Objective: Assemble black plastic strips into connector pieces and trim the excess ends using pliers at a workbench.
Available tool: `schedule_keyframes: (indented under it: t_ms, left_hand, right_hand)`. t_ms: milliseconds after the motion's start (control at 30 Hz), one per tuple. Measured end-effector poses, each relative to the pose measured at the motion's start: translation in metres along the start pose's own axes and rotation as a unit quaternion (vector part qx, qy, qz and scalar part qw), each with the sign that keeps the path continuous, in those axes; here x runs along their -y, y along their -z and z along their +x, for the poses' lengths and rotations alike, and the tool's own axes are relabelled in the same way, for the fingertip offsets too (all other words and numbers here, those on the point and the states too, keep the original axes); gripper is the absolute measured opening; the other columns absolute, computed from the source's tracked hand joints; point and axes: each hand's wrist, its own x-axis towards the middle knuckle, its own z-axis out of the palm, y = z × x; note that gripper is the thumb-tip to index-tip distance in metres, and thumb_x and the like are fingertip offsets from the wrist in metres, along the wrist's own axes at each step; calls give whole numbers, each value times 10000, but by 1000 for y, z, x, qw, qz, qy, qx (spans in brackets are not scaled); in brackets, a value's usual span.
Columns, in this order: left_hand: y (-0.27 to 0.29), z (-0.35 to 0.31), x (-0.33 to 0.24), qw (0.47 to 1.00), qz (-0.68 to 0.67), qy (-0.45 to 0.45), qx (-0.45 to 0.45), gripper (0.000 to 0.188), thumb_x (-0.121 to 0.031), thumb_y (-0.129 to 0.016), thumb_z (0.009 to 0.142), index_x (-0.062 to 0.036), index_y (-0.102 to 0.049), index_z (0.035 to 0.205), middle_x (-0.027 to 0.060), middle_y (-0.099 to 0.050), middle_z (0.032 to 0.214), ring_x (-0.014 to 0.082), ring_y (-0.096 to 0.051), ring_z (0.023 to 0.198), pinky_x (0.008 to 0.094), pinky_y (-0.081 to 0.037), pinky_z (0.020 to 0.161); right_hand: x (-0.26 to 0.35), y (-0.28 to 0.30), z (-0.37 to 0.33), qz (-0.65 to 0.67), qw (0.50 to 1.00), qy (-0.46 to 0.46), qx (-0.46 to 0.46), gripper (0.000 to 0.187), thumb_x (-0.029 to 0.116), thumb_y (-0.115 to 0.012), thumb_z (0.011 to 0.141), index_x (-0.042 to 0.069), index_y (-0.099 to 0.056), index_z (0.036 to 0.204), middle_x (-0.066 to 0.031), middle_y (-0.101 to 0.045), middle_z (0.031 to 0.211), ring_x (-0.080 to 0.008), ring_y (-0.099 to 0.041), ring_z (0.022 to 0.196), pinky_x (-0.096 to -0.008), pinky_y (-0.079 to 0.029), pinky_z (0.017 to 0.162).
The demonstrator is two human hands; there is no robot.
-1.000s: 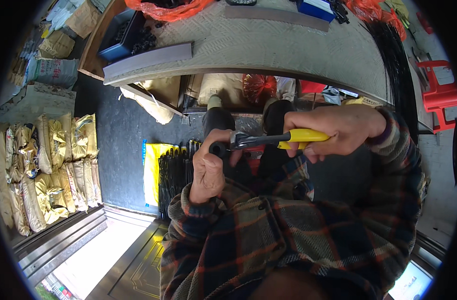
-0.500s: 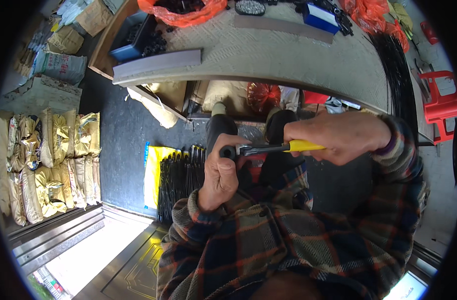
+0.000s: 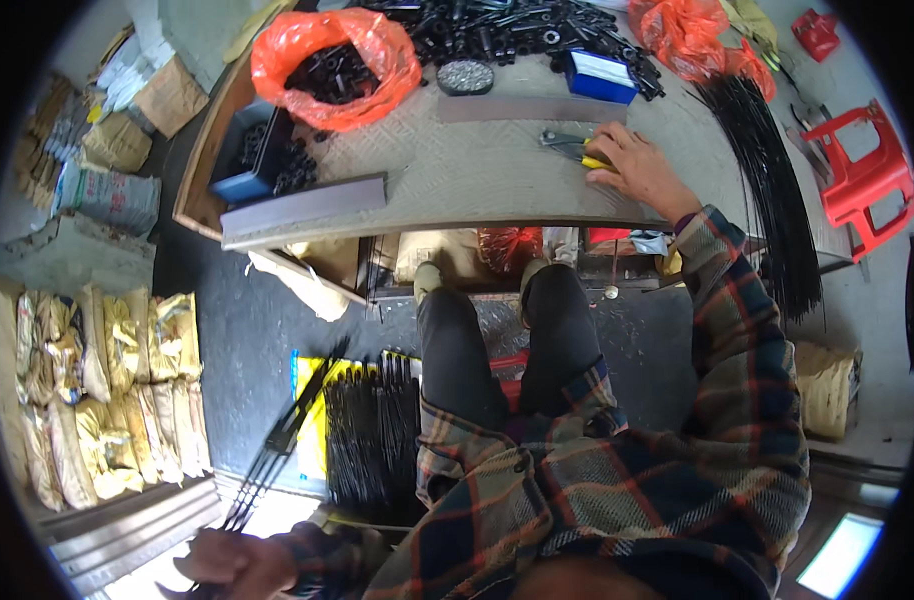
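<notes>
Right hand: grip clamped on yellow-handled pliers, 1 o'clock on worktop. Left hand, 7 o'clock: grip looks closed round lower end of black rod bundle. Best keep pliers flat; hold rods snug, curb splay.

The pliers have yellow handles and a grey head; the rods are black. The shirt is plaid, navy and grey crossed by orange and pale lines, and the trousers are dark grey. The counter is grey with a faint woven pattern, the bags orange-red, the box blue and white, the stool red.
</notes>
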Motion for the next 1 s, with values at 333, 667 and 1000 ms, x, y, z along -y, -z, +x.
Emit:
schedule_keyframes:
  t_ms: [333, 667, 1000]
  left_hand:
    - [85, -168, 241, 610, 482, 59, 627, 820, -291, -648, 767, 25, -182, 1363, 266, -463, 1201, 430, -487, 1000, 474, -387, 841]
    - [-3, -298, 176, 619, 233, 44, 749, 641, -275, -639, 766, -53, -371, 1304, 190, -385, 1297, 330, -343, 1229, 468, -224, 1019]
    - [-8, -294, 187, 598, 251, 28, 760, 338, -271, -600, 788, -54, -577, 1046, 68, -576, 1058, 232, -466, 1116, 463, -229, 997]
  right_hand:
    - [-59, 12, 9, 446, 872, -199, -6, 63, 87, -560, 832, 40, -581, 867, 3, -543, 779, -93, -507, 724, -227, -428, 649]
    - [6, -52, 202, 196, 973, 76, -96, 105, 110, -561, 805, 95, -601, 901, -46, -540, 850, -237, -546, 826, -338, -455, 698]
    - [4, -76, 236, 162, 971, 162, -70, 32, 120, -585, 765, 105, -579, 792, -26, -518, 823, -234, -529, 865, -357, -442, 713]
